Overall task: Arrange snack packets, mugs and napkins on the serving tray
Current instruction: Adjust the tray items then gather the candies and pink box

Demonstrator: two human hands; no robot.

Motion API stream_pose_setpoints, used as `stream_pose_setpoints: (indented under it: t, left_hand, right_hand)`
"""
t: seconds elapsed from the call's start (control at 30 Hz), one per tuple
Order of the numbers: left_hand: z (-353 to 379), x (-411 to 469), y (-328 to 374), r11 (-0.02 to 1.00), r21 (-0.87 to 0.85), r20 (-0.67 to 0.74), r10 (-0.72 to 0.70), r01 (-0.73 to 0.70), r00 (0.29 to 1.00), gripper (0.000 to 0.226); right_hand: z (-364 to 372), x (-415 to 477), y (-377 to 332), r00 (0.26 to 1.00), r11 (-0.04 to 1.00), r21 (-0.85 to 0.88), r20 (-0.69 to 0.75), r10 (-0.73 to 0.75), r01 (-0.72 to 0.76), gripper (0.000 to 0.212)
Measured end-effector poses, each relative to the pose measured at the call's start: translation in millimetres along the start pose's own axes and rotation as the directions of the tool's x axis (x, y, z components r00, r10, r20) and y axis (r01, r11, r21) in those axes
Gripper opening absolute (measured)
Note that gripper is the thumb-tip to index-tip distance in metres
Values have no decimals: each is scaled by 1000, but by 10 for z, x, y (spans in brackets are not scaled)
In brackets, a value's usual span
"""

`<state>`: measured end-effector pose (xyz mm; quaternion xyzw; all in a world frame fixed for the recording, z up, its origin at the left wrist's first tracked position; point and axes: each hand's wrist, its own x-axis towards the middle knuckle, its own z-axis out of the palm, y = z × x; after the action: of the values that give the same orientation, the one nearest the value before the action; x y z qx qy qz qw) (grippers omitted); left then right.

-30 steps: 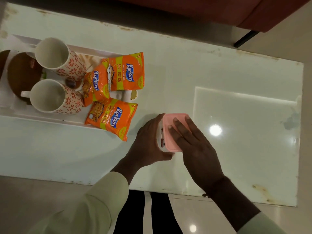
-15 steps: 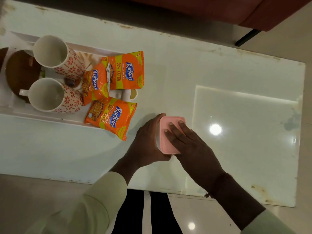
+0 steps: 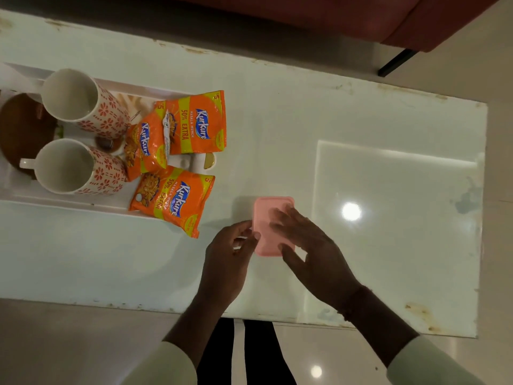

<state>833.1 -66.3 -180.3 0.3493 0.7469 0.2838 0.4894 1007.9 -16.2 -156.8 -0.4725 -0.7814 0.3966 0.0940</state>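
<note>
Both my hands hover at a pink-lidded box (image 3: 270, 226) on the white table (image 3: 277, 120): left hand (image 3: 230, 251) with fingers spread at its left edge, right hand (image 3: 311, 251) splayed over the lid, gripping nothing. Farther left, three orange snack packets (image 3: 194, 120) and two mugs (image 3: 83, 101) lie on the serving tray (image 3: 55, 202).

Glossy white stone table (image 3: 277, 112), worn at its edges; beside it, shiny foil snack packets (image 3: 172, 201), glazed ceramic mugs (image 3: 83, 101), matt pink plastic lid (image 3: 268, 218).
</note>
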Motion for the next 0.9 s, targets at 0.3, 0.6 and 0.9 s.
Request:
stream_pose_setpoints:
  t: [0.3, 0.6, 0.9]
  left_hand:
    - [169, 332, 364, 968, -235, -205, -138, 88, 969, 28]
    - [234, 456, 333, 970, -176, -263, -209, 166, 942, 22]
    - [209, 317, 459, 963, -206, -260, -223, 172, 940, 28]
  right_hand:
    - [151, 291, -29, 613, 330, 843, 0, 790, -426, 24]
    - [399, 461, -152, 536, 234, 927, -43, 843, -294, 12]
    - [325, 441, -237, 522, 216, 924, -21, 853, -316, 9]
